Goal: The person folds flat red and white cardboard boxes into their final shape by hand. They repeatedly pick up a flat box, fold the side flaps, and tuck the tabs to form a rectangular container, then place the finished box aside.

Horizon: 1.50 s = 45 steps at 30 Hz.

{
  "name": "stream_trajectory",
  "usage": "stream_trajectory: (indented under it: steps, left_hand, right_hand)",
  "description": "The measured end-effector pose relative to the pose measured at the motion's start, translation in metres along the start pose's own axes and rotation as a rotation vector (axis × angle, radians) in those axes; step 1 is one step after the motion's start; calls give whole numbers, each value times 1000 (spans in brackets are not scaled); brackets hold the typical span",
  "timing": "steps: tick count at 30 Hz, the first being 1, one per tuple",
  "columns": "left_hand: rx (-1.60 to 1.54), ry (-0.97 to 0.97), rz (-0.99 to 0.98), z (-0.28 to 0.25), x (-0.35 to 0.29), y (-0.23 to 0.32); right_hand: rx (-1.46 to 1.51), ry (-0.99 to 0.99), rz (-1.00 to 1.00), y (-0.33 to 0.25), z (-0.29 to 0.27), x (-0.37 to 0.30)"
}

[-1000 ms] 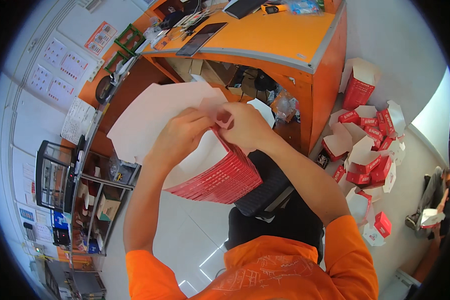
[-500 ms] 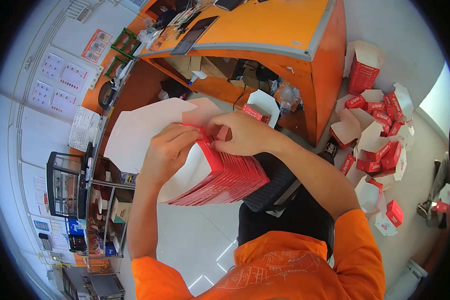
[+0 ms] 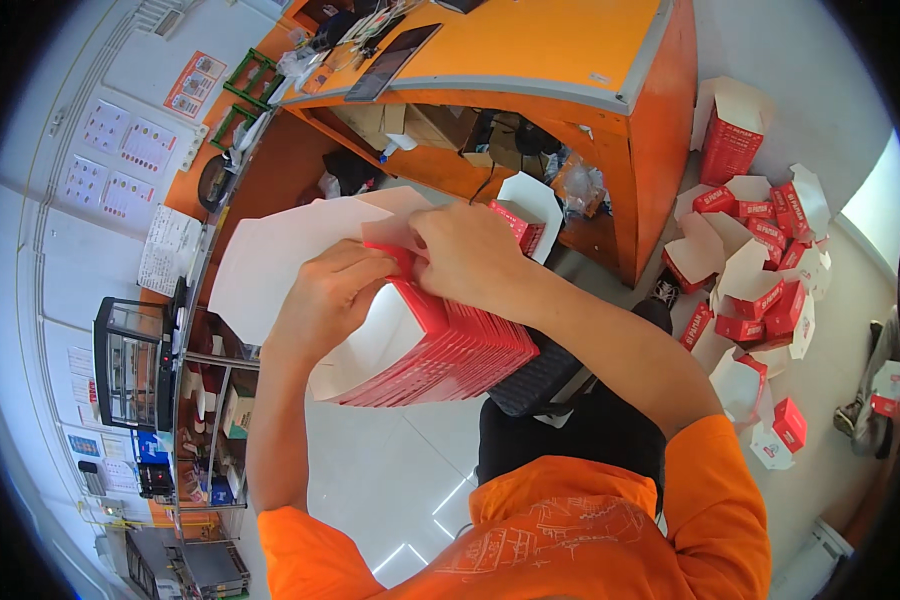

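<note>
Stack of nested red-and-white cartons is held in mid-view, in front of the person's body and above the floor; its lower right end meets a black ridged object. Both hands are at its near end: the left hand pinches the red edge of the end carton, while the right hand grips beside it, fingertips partly hidden.

The floor is pale, glossy and tiled, with light streaks reflected in it. Beyond the stack stands a desk with an orange, grey-edged tabletop, carrying a dark tablet and cables. Plastic bags lie beneath it. At right, a pile of cartons covers part of the floor; another person's shoe shows at far right. At left are a glass-sided cabinet, a metal rack and wall sheets.
</note>
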<state>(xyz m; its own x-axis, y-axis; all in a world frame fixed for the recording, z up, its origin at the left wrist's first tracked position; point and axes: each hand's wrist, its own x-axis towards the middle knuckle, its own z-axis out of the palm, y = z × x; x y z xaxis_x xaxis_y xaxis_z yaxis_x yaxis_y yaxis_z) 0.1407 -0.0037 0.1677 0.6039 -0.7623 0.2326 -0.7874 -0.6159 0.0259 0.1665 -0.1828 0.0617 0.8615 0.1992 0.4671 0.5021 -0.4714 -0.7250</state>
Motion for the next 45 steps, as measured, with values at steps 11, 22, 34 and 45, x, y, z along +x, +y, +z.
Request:
stream_trajectory:
  steps: [11, 22, 34, 45]
  left_hand:
    - [-126, -94, -2, 20, 15, -19]
    - [-243, 416, -503, 3, -91, -26]
    - [-410, 1019, -513, 100, -130, -30]
    - [-808, 1167, -511, 129, -123, 11]
  right_hand:
    - [138, 171, -91, 22, 18, -4]
    - [326, 32, 62, 36, 6, -8]
    - [80, -58, 57, 48, -5, 5]
    - [377, -114, 281, -26, -8, -18]
